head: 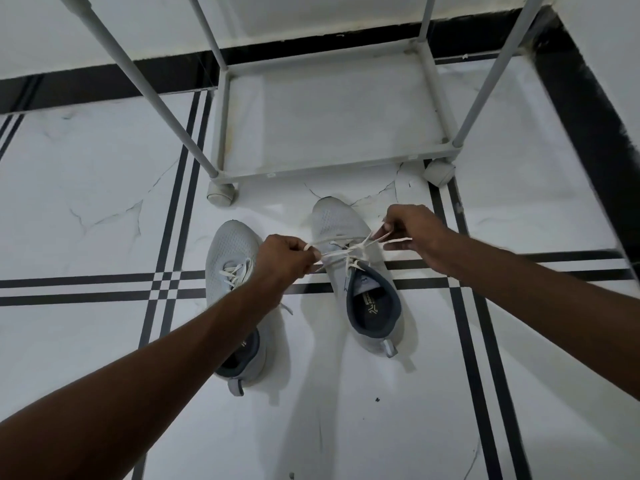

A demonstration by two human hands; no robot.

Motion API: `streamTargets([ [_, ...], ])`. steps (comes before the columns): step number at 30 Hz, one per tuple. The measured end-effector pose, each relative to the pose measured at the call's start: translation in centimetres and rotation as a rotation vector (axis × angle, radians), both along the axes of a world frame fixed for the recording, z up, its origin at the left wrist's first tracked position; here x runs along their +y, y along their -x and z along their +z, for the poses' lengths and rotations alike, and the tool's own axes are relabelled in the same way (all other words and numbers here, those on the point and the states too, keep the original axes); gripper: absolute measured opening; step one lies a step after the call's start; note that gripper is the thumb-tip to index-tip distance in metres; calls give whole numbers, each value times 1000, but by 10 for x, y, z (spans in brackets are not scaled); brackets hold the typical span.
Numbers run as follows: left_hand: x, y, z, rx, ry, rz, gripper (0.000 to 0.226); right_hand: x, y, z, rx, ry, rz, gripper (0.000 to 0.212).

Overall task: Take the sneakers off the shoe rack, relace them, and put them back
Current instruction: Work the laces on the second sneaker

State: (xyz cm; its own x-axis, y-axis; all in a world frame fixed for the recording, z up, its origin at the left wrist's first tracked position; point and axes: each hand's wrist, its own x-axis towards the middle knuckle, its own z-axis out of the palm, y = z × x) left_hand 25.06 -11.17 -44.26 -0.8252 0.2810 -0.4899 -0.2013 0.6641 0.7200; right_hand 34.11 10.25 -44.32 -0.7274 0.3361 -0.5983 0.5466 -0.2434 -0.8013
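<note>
Two pale grey sneakers stand side by side on the tiled floor, toes pointing at the rack. The left sneaker [228,251] has its white laces threaded; my left forearm crosses over its heel. Above the right sneaker [372,306], whose dark lining shows, the white lace [346,252] is stretched taut to both sides. My left hand [282,259] pinches one end of that lace. My right hand [410,230] pinches the other end, pulled out to the right. The lace crosses over the shoe's tongue between the hands.
The grey shoe rack [325,168] stands just beyond the sneakers, its bottom shelf bare, on small round feet. Its poles rise at left and right. A white wall with a black skirting lies behind and to the right. The floor is white marble with black stripes.
</note>
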Motion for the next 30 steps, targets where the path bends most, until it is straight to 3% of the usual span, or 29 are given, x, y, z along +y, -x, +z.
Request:
streamTargets([
  [4,-15,7,-5,-153,101,73,11,13,-2,-1,26,31,-144,17],
  [8,-21,11,-14,-147,172,70,13,23,-9,-5,-49,109,-149,30],
  [9,-21,12,-15,-137,195,68,14,24,-10,-6,-58,-43,-80,29],
  [12,-20,16,-19,-121,259,20,13,25,-12,-14,-3,-846,297,31],
  [13,-19,14,-20,-86,288,-17,16,23,-13,-15,2,-998,358,29],
  [17,-10,-8,-16,387,360,-204,55,16,-21,-24,-78,-1305,524,31],
  [19,4,-23,-11,476,239,-343,42,15,-22,-30,-124,-1452,645,36],
  [21,17,-36,-12,389,198,-470,24,16,-25,-34,-170,-1548,732,39],
  [24,24,-39,-22,284,237,-436,16,13,-27,-38,-152,-1576,724,36],
  [26,23,-36,-22,213,193,-374,13,6,-26,-39,27,-1532,694,24],
  [28,21,-31,-22,205,146,-366,12,-7,-22,-35,207,-1296,693,20],
  [30,18,-30,-19,240,135,-372,10,-21,-21,-34,228,-1039,669,25],
])
